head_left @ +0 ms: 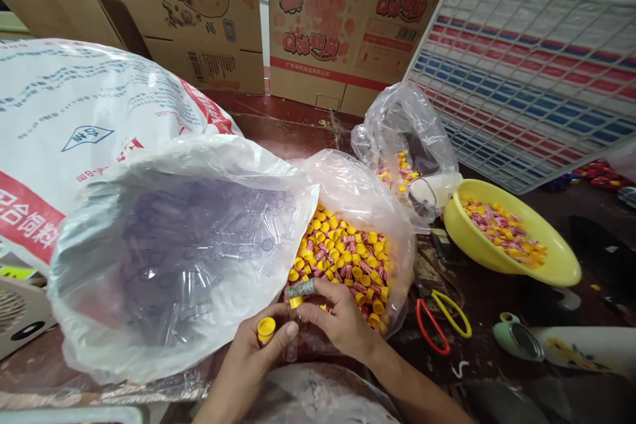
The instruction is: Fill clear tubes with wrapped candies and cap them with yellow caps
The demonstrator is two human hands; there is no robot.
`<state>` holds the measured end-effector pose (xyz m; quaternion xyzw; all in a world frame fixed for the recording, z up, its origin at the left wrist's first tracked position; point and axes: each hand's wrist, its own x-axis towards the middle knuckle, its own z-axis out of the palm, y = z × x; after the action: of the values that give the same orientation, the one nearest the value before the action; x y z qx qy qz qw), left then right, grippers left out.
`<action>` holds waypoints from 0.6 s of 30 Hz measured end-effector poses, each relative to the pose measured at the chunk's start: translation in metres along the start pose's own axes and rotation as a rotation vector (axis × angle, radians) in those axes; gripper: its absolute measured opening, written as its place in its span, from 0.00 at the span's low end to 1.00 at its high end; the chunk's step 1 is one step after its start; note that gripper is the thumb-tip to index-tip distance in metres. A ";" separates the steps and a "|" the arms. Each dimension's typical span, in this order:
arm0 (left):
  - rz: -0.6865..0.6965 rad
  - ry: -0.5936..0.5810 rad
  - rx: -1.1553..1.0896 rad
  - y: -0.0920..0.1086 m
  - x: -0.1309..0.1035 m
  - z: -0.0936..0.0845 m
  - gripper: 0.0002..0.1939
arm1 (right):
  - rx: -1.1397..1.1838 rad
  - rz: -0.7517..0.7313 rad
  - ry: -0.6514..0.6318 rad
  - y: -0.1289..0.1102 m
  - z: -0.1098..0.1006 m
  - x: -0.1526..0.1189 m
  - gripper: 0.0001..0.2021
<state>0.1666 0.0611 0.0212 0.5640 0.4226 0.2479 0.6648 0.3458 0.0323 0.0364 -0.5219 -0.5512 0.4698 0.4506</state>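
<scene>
My left hand is closed around a yellow cap, its open end facing up. A clear tube shows just below the left thumb. My right hand is closed too, with grey wrap around the index finger. Another yellow cap sits at its fingertips, close to the left fingers. Behind the right hand, a clear bag holds many yellow caps with red-and-white pieces. At the left, a white sack lies open with many clear plastic tubes inside.
A yellow basin of pink and yellow pieces stands at the right. Scissors with red and yellow handles lie nearer, beside a floral cylinder. Cardboard boxes and a white wire rack stand behind. A smaller clear bag lies before them.
</scene>
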 end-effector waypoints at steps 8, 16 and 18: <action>-0.017 0.057 0.294 0.005 -0.013 -0.024 0.22 | 0.069 0.069 0.237 0.020 -0.029 0.012 0.08; -0.020 0.061 0.368 -0.010 -0.022 -0.026 0.18 | -0.940 0.056 0.052 0.044 -0.008 0.013 0.11; -0.017 0.066 0.399 -0.010 -0.022 -0.024 0.18 | -1.060 0.031 0.005 0.047 -0.004 0.016 0.10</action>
<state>0.1340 0.0539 0.0178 0.6725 0.4896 0.1719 0.5276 0.3561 0.0489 -0.0093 -0.6872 -0.7043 0.1323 0.1193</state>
